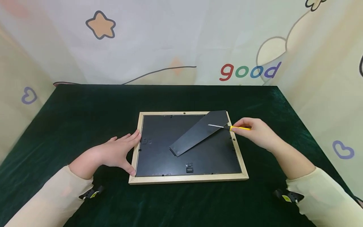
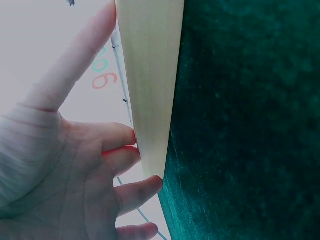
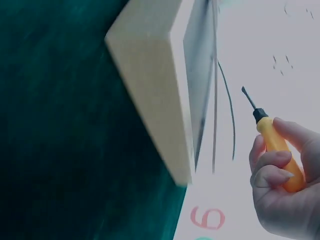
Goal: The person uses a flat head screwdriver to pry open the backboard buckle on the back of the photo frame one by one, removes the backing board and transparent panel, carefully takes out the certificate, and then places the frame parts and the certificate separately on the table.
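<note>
A picture frame with a pale wooden rim [image 1: 187,179] lies face down, showing its black backing board [image 1: 158,135]. Slanting across the board is a black easel leg [image 1: 198,132], whose wide end reaches the rim's upper right corner. My left hand [image 1: 117,153] touches the frame's left side, thumb and fingers spread and mostly straight. My right hand [image 1: 259,132] holds a small screwdriver [image 3: 282,155] by its yellow handle, fingers curled round it in the right wrist view. In the head view, its metal shaft points left above the easel leg; whether the tip touches is unclear.
Dark green velvet cloth [image 1: 99,107] covers the table under the frame. Behind stands a pale printed backdrop [image 1: 158,37] with a star and the word "good". Small black tabs dot the backing board's edges, and a black catch [image 1: 189,169] sits near its lower edge.
</note>
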`<state>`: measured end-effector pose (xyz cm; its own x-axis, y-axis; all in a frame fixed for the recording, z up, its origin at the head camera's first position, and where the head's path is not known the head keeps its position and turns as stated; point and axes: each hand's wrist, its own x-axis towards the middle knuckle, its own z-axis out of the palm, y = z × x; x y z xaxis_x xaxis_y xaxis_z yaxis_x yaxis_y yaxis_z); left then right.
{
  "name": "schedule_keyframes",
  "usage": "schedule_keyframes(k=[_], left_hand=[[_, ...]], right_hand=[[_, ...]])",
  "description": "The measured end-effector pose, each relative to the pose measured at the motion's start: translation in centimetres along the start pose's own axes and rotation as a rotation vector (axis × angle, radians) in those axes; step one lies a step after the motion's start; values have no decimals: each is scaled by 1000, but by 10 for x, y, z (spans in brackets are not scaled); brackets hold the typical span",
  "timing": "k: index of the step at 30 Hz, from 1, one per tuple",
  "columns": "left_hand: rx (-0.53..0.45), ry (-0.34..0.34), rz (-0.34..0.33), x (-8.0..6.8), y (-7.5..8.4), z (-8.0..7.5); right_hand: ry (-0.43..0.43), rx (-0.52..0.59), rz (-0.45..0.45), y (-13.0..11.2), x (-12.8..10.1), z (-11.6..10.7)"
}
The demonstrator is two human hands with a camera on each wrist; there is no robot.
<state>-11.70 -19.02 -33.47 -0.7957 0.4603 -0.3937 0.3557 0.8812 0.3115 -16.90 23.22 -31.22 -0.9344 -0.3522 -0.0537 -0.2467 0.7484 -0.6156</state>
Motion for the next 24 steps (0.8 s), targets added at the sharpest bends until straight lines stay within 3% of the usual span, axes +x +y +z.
schedule_keyframes(k=[13,24], left_hand=[[6,24,3,-1,-2,-1],[0,19,-4,-1,-1,2]], right_hand=[[-144,60,-115,-58,32,45],[-256,27,-193,-88,38,76]])
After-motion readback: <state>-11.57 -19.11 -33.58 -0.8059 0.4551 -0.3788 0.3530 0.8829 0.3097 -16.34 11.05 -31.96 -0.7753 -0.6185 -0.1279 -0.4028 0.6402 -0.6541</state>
